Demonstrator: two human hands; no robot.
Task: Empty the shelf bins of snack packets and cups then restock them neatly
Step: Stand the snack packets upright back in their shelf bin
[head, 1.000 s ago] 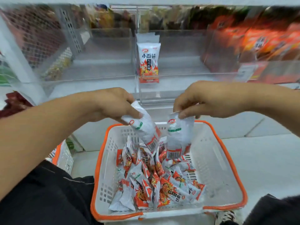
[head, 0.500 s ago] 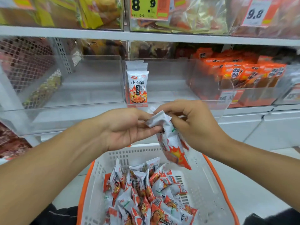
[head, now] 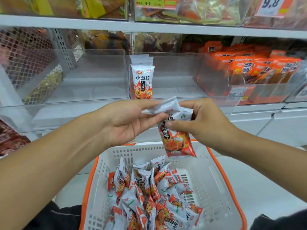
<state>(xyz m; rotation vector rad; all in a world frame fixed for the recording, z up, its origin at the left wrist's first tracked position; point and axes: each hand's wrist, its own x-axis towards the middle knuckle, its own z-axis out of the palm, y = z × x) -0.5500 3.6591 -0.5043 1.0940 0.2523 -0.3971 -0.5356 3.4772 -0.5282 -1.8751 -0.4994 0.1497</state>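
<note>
Both hands meet above a white basket [head: 216, 176] with an orange rim. My right hand [head: 204, 122] grips a white and orange snack packet [head: 178, 143] that hangs down, its thumb pressed on the front. My left hand [head: 127, 120], palm up, pinches the white top of a second packet [head: 167, 106] between thumb and fingers, right against the first. Several matching packets [head: 149, 196] lie heaped in the basket. A short row of the same packets [head: 142, 82] stands upright at the left end of the middle clear bin [head: 174, 72].
The clear bin on the left [head: 93, 77] holds nothing. On the right, a bin is packed with orange packets [head: 259, 68]. The shelf above carries bagged snacks and price tags [head: 272, 4]. A wire mesh panel [head: 25, 57] stands at far left.
My view has tilted up from the basket to the shelf. Both hands rose from the basket, each with a packet, and came together; the two packets now sit side by side between them.
</note>
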